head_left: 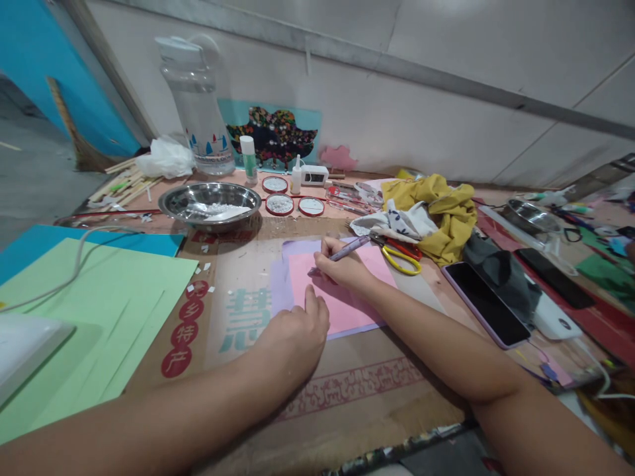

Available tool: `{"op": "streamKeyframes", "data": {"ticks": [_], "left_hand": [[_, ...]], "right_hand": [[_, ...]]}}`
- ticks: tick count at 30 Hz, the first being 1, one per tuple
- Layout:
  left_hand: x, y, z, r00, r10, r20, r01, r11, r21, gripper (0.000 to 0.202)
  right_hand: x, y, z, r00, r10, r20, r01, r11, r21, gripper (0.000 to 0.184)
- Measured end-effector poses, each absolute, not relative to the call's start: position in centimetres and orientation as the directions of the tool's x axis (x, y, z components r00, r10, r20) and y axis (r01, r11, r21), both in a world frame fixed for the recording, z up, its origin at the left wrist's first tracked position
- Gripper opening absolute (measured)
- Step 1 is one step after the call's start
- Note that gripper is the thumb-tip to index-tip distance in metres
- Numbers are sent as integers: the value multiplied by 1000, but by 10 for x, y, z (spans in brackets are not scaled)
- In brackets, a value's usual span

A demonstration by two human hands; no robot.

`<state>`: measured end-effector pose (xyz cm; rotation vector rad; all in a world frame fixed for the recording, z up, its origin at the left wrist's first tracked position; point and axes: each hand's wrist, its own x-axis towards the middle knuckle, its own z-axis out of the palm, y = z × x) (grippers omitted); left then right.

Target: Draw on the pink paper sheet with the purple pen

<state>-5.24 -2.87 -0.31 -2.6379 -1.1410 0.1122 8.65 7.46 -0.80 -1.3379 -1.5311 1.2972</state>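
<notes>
My right hand [340, 264] grips a purplish pen [351, 246], its lower end close to a pink sheet of paper [357, 304]. Whether the tip touches the paper I cannot tell. Under the pink sheet lies a larger lilac sheet [280, 274], showing along the left and bottom edges. My left hand [297, 330] rests on the lower left of the sheets, index finger stretched out and nothing visible in it. Just right of the paper are yellow-handled scissors [404, 261], partly covered by a white cloth [407, 221].
Green sheets [109, 317] lie at the left. Behind the paper stand a steel bowl [211, 205], small round dishes [279, 204], a glue stick [249, 158] and a water bottle [198, 112]. At the right are a yellow cloth [446, 211] and a phone [486, 304].
</notes>
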Motion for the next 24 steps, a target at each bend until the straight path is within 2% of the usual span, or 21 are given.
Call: {"op": "streamKeyframes", "data": {"ticks": [17,20,22,24], "left_hand": [[-53,-29,-2,674,738,-31,712,-660,-241,53],[-52,-28,-1,666,743,-72,717,-664,-213,53],[-52,-27,0,661,744,-95,722,-666,-188,52],[-51,-25,1,655,748,-110,729,-663,-168,50]], "right_hand": [[86,76,-9,-231,973,-22,218,30,-975,27],[99,86,5,-241,960,145,266,209,-941,26],[116,100,17,-259,912,319,338,395,-854,21],[135,115,26,-201,887,416,477,460,-749,25]]}}
